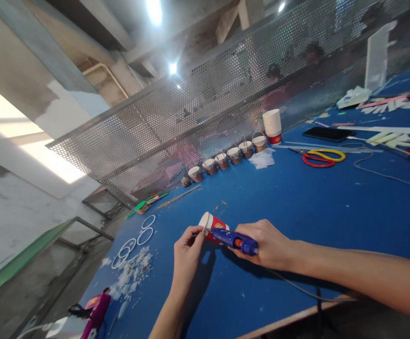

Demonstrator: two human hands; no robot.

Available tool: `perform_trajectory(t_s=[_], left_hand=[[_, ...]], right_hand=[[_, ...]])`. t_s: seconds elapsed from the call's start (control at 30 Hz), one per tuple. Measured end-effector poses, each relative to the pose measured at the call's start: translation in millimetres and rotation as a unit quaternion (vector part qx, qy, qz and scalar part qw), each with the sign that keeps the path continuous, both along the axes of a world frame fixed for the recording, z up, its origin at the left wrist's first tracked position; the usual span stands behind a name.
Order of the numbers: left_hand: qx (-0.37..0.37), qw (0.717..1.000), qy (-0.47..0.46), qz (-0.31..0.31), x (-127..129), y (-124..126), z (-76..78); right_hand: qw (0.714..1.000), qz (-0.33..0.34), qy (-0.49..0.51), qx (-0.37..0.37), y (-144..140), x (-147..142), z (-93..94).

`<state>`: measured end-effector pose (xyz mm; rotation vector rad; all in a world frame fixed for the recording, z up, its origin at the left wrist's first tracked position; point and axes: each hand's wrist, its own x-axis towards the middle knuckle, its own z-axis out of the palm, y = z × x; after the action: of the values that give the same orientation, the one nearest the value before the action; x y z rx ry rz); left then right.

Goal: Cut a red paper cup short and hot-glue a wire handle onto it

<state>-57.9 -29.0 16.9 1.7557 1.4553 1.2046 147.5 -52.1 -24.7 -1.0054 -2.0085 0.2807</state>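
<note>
My right hand (261,245) grips a blue hot glue gun (231,239), its nozzle pointing left at the rim of a red and white paper cup (220,224). The cup lies tilted, with its open end toward the left. My left hand (189,254) is closed at the cup's rim, pinching a thin brownish strip or cord (206,230) against it. Whether those fingers also grip the cup wall is hard to make out. From the glue gun a grey cable (296,287) runs off toward the table's front edge.
Several brown-wrapped cups (221,161) line the perforated metal screen (148,127), beside a stack of paper cups (272,126). Scissors (323,157) and a phone (328,133) lie to the right. White rings (145,236), white scraps (134,273) and a magenta power strip (97,313) are left.
</note>
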Motion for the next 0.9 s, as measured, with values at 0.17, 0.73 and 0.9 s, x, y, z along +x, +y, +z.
perform_trajectory(t_s=[0.17, 0.73, 0.9], left_hand=[[-0.005, 1.0, -0.005, -0.012, -0.3, 0.3, 0.7], [-0.005, 1.0, -0.01, -0.024, -4.3, 1.8, 0.1], [0.008, 0.999, 0.001, -0.032, -6.6, 3.9, -1.9]], right_hand=[[1.0, 0.008, -0.003, 0.004, 0.3, 0.0, -1.1], [0.998, -0.007, 0.05, -0.039, 0.0, 0.2, 2.0], [0.998, 0.011, 0.048, -0.036, -1.4, 0.0, 4.1]])
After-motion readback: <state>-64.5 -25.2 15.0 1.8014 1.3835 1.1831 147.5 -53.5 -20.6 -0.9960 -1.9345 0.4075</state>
